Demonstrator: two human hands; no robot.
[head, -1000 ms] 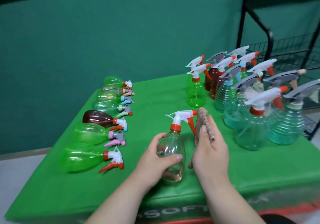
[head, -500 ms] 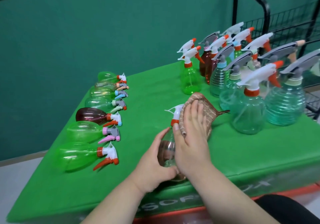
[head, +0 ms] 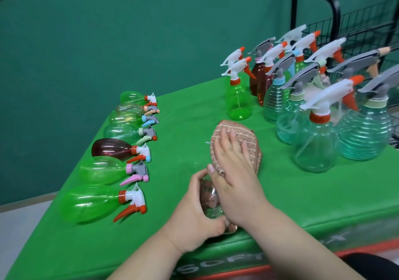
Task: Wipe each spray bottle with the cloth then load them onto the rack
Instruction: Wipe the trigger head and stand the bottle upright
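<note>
While we look down at the front edge of the green-covered table [head: 302, 204], the left hand [head: 194, 212] grasps the clear spray bottle [head: 210, 202] round its body, fingers curled under, thumb up the side. That bottle sits near the table's front edge, base toward us. Its head is hidden, and we can't tell if the base touches the cover.

Just above it, the right hand [head: 235, 180] cups a brown ribbed cloth [head: 237, 132] over the bottle's top. Its fingers are draped across the cloth and its thumb pinches the cloth's edge.

Left of the hands, we count a row of seven bottles lying on their sides, triggers pointing right:
- nearest, a green bottle with red trigger [head: 90, 202]
- next, a green bottle with pink trigger [head: 103, 169]
- then a dark brown bottle [head: 110, 149]
- four more green or clear ones behind, too small to tell apart

Right and farther back, we see a cluster of upright bottles:
- a clear one with orange collar [head: 313, 145]
- a teal ribbed bottle [head: 364, 132] beside it
- a green upright bottle [head: 238, 104] at the cluster's left

Farthest right stands a black wire rack [head: 364, 24].
</note>
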